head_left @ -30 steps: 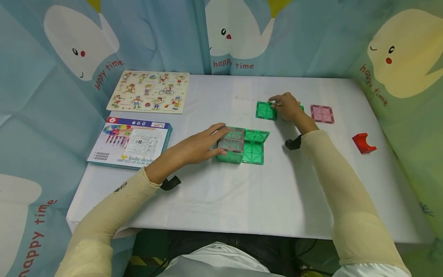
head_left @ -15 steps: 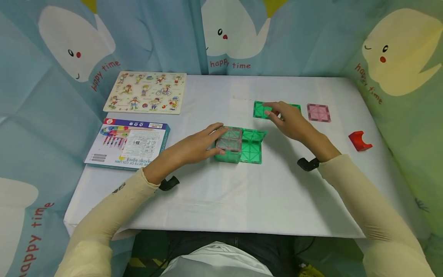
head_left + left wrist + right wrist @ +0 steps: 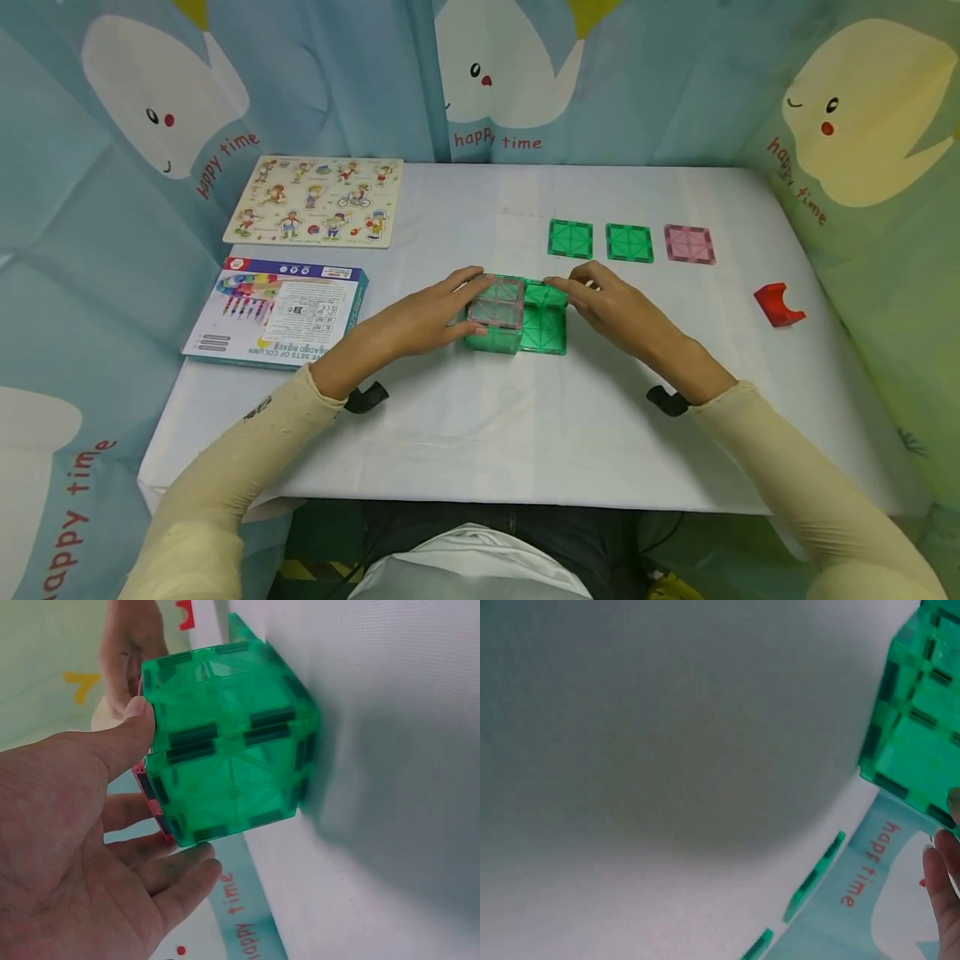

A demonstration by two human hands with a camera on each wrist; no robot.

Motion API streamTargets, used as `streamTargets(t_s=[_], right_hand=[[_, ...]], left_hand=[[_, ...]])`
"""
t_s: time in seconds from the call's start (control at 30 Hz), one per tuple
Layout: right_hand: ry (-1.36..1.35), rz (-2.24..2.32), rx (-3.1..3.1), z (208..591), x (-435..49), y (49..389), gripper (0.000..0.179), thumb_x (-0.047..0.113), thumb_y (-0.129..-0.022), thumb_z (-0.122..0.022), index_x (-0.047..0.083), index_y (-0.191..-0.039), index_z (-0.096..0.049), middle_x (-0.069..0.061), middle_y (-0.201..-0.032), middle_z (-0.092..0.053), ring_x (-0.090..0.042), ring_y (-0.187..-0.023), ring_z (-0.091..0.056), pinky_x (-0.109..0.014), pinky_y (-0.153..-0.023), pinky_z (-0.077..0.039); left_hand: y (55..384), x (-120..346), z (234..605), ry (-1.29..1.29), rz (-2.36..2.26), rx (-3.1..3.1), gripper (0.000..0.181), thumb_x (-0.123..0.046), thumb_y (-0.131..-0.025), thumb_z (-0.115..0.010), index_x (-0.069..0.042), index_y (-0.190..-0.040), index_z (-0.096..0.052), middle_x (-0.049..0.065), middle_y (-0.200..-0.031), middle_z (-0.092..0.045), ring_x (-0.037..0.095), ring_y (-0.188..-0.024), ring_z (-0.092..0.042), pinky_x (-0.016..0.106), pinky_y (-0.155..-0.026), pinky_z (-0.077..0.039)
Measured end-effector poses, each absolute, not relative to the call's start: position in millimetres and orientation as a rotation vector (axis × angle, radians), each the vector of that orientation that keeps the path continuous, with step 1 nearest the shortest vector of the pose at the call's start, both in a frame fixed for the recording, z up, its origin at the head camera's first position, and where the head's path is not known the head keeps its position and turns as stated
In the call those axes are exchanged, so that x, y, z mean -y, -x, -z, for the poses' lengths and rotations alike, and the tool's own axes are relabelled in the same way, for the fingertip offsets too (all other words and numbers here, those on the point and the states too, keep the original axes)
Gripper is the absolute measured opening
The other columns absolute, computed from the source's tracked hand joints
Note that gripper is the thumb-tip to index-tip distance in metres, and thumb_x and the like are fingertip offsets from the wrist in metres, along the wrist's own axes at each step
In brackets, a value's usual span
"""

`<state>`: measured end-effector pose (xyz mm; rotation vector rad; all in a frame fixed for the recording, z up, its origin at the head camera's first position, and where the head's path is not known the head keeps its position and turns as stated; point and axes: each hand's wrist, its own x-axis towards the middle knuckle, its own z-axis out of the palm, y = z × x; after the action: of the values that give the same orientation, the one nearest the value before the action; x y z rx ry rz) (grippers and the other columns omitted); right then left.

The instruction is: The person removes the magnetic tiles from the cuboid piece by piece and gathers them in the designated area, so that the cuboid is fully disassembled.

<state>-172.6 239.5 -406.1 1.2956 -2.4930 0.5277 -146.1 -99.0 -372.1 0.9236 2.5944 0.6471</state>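
Observation:
A cube of translucent green magnetic tiles with a pink tile on top [image 3: 498, 302] stands mid-table. My left hand [image 3: 416, 323] grips it, thumb and fingers about its upper edges; the left wrist view shows the green cube walls [image 3: 232, 742] up close. Joined to the cube's right side are a flat green tile [image 3: 544, 332] and a raised green tile [image 3: 546, 294] behind it. My right hand [image 3: 622, 308] pinches the upper edge of that raised tile. In the right wrist view only its fingertips [image 3: 939, 874] show, at the green tile [image 3: 911, 761].
Two loose green tiles [image 3: 570, 239] and a pink tile [image 3: 690, 244] lie in a row behind. A red arched block [image 3: 780, 305] lies at the right. A picture puzzle board [image 3: 315, 200] and a flat box [image 3: 277, 310] occupy the left side of the white table [image 3: 450, 433].
My right hand has come from the loose green tiles at the back toward me, to the raised tile beside the cube. My left hand stays at the cube.

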Motion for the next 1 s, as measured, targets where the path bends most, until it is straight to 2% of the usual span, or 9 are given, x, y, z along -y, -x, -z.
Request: streamTargets(t_s=[0.2,0.4,0.63,0.77,0.87,1.0], right_hand=[[-1.333,-0.497,2.483,413,-236,171,0.067,-0.015,-0.09,-0.075,0.014,-0.149,-0.061,-0.015,-0.11,-0.058,-0.026,-0.099,-0.064,-0.035,-0.072,-0.06],[-1.313,-0.473,2.478,416,-237,167,0.07,-0.012,-0.091,-0.075,0.016,-0.152,-0.058,-0.012,-0.109,-0.063,-0.024,-0.099,-0.06,-0.037,-0.08,-0.058],[-1.221,-0.515,2.478,414,-247,167,0.067,-0.017,-0.088,-0.074,0.01,-0.149,-0.062,-0.009,-0.093,-0.058,-0.019,-0.085,-0.053,-0.031,-0.068,-0.047],[-1.11,-0.596,2.475,411,-257,174,0.062,-0.018,-0.088,-0.075,0.007,-0.144,-0.066,-0.011,-0.092,-0.057,-0.019,-0.081,-0.051,-0.027,-0.067,-0.043],[-0.971,-0.709,2.497,406,-266,183,0.051,-0.014,-0.091,-0.074,0.004,-0.138,-0.068,-0.015,-0.096,-0.059,-0.024,-0.083,-0.059,-0.021,-0.072,-0.045],[-0.78,-0.89,2.603,397,-278,197,0.038,-0.008,-0.098,-0.069,0.002,-0.136,-0.069,-0.018,-0.109,-0.064,-0.03,-0.097,-0.066,-0.007,-0.085,-0.045]], left_hand=[[146,99,372,-0.929,-0.645,-2.595,0.078,-0.046,-0.108,-0.058,-0.017,-0.17,-0.022,0.009,-0.175,-0.016,0.03,-0.157,-0.035,0.049,-0.122,-0.04],[147,100,372,-0.934,-0.64,-2.596,0.078,-0.046,-0.108,-0.058,-0.017,-0.17,-0.021,0.009,-0.176,-0.016,0.03,-0.157,-0.035,0.048,-0.122,-0.04],[147,99,371,-0.928,-0.63,-2.588,0.078,-0.046,-0.108,-0.058,-0.017,-0.17,-0.021,0.009,-0.175,-0.015,0.03,-0.157,-0.035,0.048,-0.122,-0.04],[147,98,372,-0.922,-0.627,-2.592,0.078,-0.046,-0.108,-0.058,-0.017,-0.17,-0.022,0.009,-0.175,-0.016,0.03,-0.156,-0.035,0.047,-0.122,-0.04],[147,98,372,-0.918,-0.628,-2.59,0.078,-0.046,-0.108,-0.058,-0.017,-0.17,-0.021,0.009,-0.176,-0.016,0.03,-0.157,-0.035,0.048,-0.122,-0.039],[147,98,372,-0.921,-0.631,-2.586,0.078,-0.046,-0.108,-0.058,-0.017,-0.17,-0.021,0.009,-0.176,-0.015,0.03,-0.157,-0.035,0.048,-0.123,-0.039]])
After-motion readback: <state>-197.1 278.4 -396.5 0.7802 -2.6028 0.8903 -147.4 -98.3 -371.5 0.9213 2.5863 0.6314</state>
